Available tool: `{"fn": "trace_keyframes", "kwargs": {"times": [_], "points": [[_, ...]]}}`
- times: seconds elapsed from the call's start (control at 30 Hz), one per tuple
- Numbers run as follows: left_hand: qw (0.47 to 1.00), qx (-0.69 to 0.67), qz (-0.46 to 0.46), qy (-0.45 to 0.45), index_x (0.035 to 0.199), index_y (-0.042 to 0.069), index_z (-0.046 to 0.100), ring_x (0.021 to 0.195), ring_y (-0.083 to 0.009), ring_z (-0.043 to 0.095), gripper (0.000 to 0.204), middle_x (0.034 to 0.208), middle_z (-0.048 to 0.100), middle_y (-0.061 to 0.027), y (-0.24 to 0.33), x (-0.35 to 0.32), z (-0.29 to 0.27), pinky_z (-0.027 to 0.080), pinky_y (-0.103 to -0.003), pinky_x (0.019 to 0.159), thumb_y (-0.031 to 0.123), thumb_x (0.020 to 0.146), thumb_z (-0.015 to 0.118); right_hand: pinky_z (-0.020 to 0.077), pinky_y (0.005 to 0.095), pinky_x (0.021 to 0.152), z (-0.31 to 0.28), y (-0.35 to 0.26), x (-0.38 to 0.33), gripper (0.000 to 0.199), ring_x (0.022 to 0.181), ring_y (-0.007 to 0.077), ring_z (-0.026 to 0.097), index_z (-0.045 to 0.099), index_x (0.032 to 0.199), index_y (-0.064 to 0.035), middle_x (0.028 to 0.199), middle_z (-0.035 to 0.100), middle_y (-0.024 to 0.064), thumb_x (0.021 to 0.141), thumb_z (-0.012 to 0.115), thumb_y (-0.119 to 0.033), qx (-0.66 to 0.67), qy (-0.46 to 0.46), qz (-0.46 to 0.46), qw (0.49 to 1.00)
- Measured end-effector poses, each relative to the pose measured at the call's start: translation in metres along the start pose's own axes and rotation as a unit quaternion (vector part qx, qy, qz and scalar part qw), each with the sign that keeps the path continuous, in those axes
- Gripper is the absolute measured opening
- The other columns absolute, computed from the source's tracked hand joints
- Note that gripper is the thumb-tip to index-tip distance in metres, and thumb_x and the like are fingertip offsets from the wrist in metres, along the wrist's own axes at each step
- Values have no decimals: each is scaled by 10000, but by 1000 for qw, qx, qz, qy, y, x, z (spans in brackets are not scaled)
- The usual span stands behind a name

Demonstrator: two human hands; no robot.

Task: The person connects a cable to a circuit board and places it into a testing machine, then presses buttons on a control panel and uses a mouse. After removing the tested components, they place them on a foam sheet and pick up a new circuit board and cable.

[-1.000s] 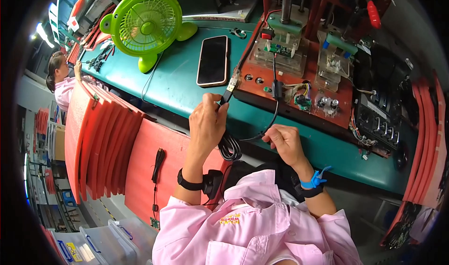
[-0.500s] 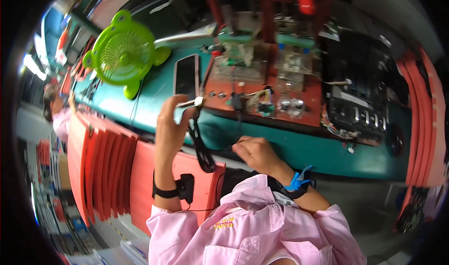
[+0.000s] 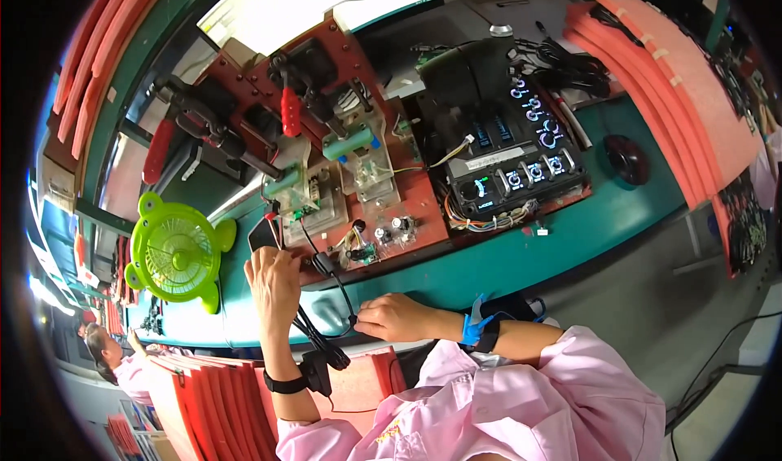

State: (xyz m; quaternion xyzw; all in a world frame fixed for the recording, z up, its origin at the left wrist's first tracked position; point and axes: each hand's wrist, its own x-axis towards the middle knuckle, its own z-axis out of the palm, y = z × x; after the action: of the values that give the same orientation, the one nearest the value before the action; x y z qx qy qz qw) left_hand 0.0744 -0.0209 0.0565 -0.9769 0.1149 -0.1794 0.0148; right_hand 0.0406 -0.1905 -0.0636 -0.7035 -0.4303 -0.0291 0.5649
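My left hand is closed on a bundled black cable, whose loops hang below the palm. Its fingertips are over the near edge of the red test fixture, beside a phone that they partly cover. What sits between the fingertips is hidden. My right hand pinches a thin black cable near the bench edge. From there the cable runs up past a black cylindrical lump on it to the fixture. A small circuit board with wires lies on the fixture between the two hands.
Two red-handled toggle clamps rise from the fixture. To its right stands a black control panel with lit knobs, then a mouse. A green fan is at left, pink foam sheets at right. Another person sits far left.
The view has swung, bringing a bright monitor into sight. My left hand has moved from holding a white connector in the open to the fixture's edge. The panel's knobs now glow.
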Motion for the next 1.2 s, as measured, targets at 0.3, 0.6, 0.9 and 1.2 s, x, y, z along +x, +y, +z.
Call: {"fn": "trace_keyframes", "kwargs": {"times": [0.3,0.6,0.9,1.2], "points": [[997,-4,83,-5,788,26,528,846,-292,462,71,855,483,-103,0,2,-13,316,-430,830,27,718,540,441,375,590,-2,-6,-1,185,684,300,561,577,745,-3,734,582,126,803,550,-176,-6,-29,19,999],[994,10,101,-49,722,41,523,785,-277,482,39,766,498,-99,-10,4,-10,342,-415,759,60,717,556,437,409,603,-1,-6,-1,228,673,323,558,563,706,-11,701,569,135,815,523,-207,8,-17,11,1000],[999,-27,26,-18,700,38,531,706,-287,509,74,676,506,-111,6,4,-1,351,-377,658,86,753,549,444,372,596,-1,-4,-2,185,677,290,562,573,741,0,719,579,116,803,547,-172,-9,-27,-3,1000],[990,-78,91,-68,767,29,504,746,-287,514,45,731,503,-123,5,10,-6,357,-370,649,48,740,535,448,363,600,1,-1,-3,171,701,269,564,582,767,-11,757,583,94,806,535,-172,-44,-56,0,997]]}}
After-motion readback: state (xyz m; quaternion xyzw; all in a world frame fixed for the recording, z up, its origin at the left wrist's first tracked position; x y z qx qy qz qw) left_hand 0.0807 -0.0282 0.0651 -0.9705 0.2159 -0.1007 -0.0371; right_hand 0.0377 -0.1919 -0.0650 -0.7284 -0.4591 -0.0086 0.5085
